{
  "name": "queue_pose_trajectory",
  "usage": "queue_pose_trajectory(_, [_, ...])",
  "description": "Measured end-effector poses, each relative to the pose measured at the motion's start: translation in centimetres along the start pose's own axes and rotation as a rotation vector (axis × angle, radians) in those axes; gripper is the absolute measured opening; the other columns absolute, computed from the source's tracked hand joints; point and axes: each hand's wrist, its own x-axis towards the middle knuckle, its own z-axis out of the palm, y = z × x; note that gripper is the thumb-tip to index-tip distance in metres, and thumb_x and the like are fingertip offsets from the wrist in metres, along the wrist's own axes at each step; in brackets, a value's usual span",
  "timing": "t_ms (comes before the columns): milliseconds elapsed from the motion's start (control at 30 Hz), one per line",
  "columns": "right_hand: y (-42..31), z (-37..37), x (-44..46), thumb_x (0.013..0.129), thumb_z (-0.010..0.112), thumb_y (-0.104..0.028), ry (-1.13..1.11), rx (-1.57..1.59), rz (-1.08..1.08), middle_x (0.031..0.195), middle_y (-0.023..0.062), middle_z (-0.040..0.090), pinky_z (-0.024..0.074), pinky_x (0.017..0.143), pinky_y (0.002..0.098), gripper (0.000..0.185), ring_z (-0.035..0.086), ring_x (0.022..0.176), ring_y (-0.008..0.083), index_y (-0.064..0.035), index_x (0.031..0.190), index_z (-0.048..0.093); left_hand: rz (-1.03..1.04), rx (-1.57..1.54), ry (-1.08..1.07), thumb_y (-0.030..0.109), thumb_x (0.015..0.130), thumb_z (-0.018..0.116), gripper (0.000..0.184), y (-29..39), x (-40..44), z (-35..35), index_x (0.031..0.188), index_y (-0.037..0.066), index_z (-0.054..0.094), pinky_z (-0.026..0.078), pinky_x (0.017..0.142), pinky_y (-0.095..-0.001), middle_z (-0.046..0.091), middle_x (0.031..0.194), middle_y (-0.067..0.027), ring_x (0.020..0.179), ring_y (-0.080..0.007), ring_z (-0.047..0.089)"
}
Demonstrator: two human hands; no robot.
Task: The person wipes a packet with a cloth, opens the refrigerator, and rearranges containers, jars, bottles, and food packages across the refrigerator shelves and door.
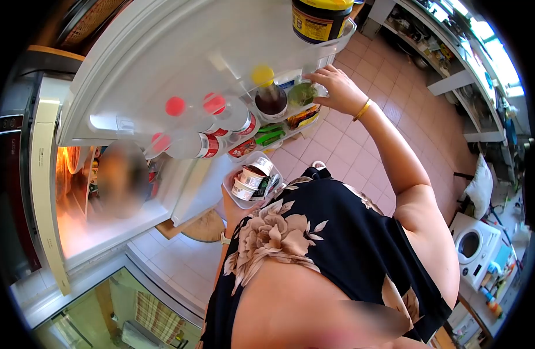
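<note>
My left hand [227, 200], mostly hidden behind it, holds a clear plastic container [249, 202] against the front of my body. Inside it are white tubs [244, 189] with printed labels and some dark packets. My right hand [339, 90] reaches to the end of the fridge door's shelf, thumb and fingers apart. Between them, close to the fingertips, sits a round green item [302, 93]; whether they touch it I cannot tell. Beside that stands a dark bottle with a yellow cap [271, 99]. Red-capped clear bottles [238, 115] fill the shelf further left.
The open fridge door [163, 64] spans the upper left. A black tub with a yellow lid [315, 22] stands on its upper shelf. The lit fridge compartment [99, 232] lies left. Pink floor tiles [343, 136] stretch behind, with shelving and a washing machine [470, 244] at right.
</note>
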Motion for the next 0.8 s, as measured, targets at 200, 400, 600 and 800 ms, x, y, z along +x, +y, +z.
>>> queue_pose_trajectory(200, [-0.8, 0.7, 1.2, 0.074, 0.079, -0.021, 0.041, 0.044, -0.209, 0.106, 0.0110, 0.061, 0.0472, 0.097, 0.0429, 0.042, 0.056, 0.108, 0.0323, -0.0088, 0.111, 0.064, -0.100, -0.257, 0.100, 0.020, 0.055, 0.100, 0.108, 1.2, 1.0, 1.6, 0.140, 0.001, 0.037, 0.044, 0.108, -0.0420, 0.050, 0.137, -0.0177, 0.127, -0.0280, 0.053])
queue_pose_trajectory(400, [-5.0, 2.6, 1.4, 0.070, 0.084, -0.025, 0.009, -0.029, -0.076, 0.111, 0.0128, 0.063, 0.0453, 0.100, 0.0421, 0.061, 0.058, 0.112, 0.0315, -0.0118, 0.124, 0.059, -0.172, -0.345, 0.123, 0.014, 0.058, 0.098, 0.104, 3.2, 2.0, 1.9, 0.140, 0.002, 0.037, 0.042, 0.111, -0.0431, 0.050, 0.138, -0.0159, 0.130, -0.0276, 0.052])
queue_pose_trajectory(600, [-7.5, 0.7, 0.5, 0.070, 0.085, -0.019, 0.034, 0.188, -0.001, 0.117, 0.0124, 0.060, 0.0516, 0.093, 0.0416, 0.052, 0.062, 0.106, 0.0332, -0.0134, 0.117, 0.063, -0.155, -0.334, 0.114, 0.016, 0.058, 0.099, 0.106, 0.7, 0.7, 0.4, 0.142, 0.002, 0.035, 0.041, 0.112, -0.0420, 0.050, 0.139, -0.0161, 0.131, -0.0279, 0.051])
queue_pose_trajectory(800, [-9.2, -7.7, -4.4, 0.070, 0.084, -0.009, 0.130, 0.527, -0.108, 0.114, 0.0121, 0.058, 0.0481, 0.098, 0.0369, 0.053, 0.059, 0.108, 0.0258, -0.0011, 0.116, 0.060, -0.123, -0.392, 0.112, 0.013, 0.061, 0.097, 0.104, 0.2, 0.4, 0.8, 0.143, 0.003, 0.034, 0.044, 0.111, -0.0410, 0.048, 0.141, -0.0153, 0.131, -0.0268, 0.051])
